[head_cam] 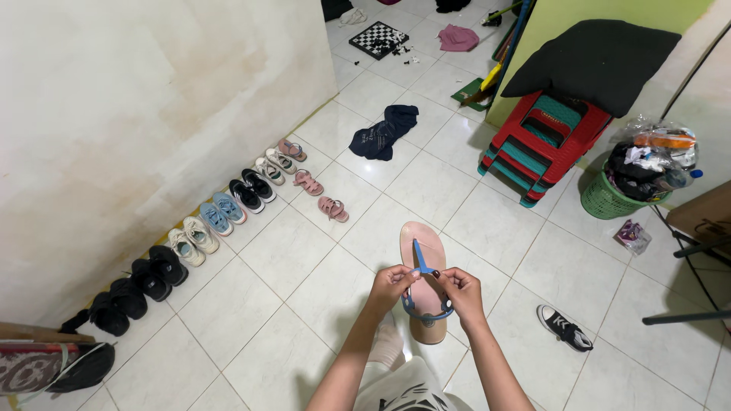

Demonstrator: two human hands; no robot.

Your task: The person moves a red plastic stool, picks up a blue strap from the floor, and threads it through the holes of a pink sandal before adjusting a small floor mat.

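A pink flip-flop [423, 242] with blue straps [422, 259] is held up in front of me, sole pointing away. My left hand [390, 284] pinches the left strap near the middle of the sandal. My right hand [461, 291] grips the right strap and the sandal's edge. Both hands are closed on it above the white tiled floor [304, 266].
Several pairs of shoes [202, 228] line the wall on the left. Two small pink sandals [320, 195] lie apart from the row. A black sneaker [563, 328] lies right of my hands. Stacked red and green stools [544, 144], a green basket [609, 199] and dark clothing [384, 131] stand farther off.
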